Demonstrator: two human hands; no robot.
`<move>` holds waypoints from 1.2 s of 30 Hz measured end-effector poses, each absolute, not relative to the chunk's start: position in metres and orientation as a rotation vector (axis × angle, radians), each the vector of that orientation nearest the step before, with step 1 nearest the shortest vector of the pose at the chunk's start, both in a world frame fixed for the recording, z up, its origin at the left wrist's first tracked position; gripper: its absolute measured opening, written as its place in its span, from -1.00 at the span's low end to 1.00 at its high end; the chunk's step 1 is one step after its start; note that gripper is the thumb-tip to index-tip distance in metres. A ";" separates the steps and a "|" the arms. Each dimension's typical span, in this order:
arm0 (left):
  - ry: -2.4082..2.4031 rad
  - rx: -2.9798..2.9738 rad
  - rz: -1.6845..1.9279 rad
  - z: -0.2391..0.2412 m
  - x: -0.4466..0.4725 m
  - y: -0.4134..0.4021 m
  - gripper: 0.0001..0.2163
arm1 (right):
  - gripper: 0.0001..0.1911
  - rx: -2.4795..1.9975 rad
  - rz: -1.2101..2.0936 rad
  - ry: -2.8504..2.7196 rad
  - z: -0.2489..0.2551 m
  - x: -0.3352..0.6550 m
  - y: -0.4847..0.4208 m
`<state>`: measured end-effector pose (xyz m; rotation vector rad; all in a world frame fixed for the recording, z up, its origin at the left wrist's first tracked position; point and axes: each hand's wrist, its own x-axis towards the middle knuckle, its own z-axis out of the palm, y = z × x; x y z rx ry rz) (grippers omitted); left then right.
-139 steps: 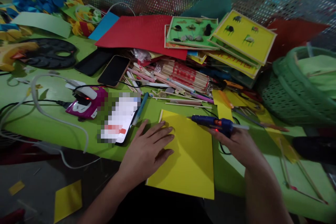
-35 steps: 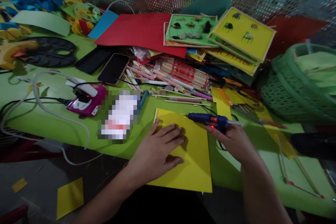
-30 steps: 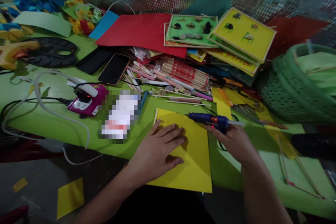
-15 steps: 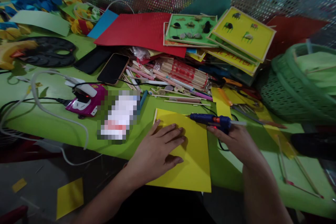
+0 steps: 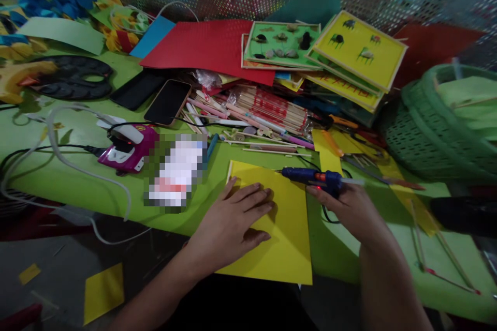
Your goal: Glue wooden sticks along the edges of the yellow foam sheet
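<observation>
A yellow sheet of card (image 5: 279, 248) lies at the front edge of the green table, with a thin light stick along its upper left edge. My left hand (image 5: 236, 222) rests flat on the card, fingers spread. In my right hand (image 5: 353, 207) is a blue hot glue gun (image 5: 310, 177), its nozzle pointing left over the card's top edge. A red light glows on the gun, and a pale glue stick pokes out of its back. Whether the nozzle touches the card I cannot tell.
Behind the card lie loose sticks and pens (image 5: 267, 137) and bundled chopsticks (image 5: 272, 106). Framed craft boards (image 5: 361, 51) are stacked at the back. A green basket (image 5: 435, 124) stands right. To the left are a purple power strip (image 5: 132, 150), a phone (image 5: 167, 102) and a black palette (image 5: 70, 80).
</observation>
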<state>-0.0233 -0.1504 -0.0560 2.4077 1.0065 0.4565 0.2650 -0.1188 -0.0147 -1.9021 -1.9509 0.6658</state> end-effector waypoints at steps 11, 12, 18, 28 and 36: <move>1.013 2.411 0.435 -0.057 -0.023 -0.150 -0.53 | -0.57 -1.883 0.681 -1.958 -0.016 0.262 -0.120; 1.014 2.407 0.429 -0.057 -0.023 -0.150 -0.54 | -0.58 -1.880 0.686 -1.960 -0.015 0.263 -0.120; 0.999 2.391 0.420 -0.057 -0.023 -0.151 -0.55 | -0.55 -1.920 0.698 -1.919 -0.012 0.269 -0.119; 1.003 2.399 0.435 -0.057 -0.023 -0.150 -0.54 | -0.59 -1.904 0.682 -1.961 -0.014 0.264 -0.119; 1.002 2.414 0.427 -0.055 -0.023 -0.151 -0.54 | -0.50 -1.964 0.670 -1.894 -0.010 0.273 -0.119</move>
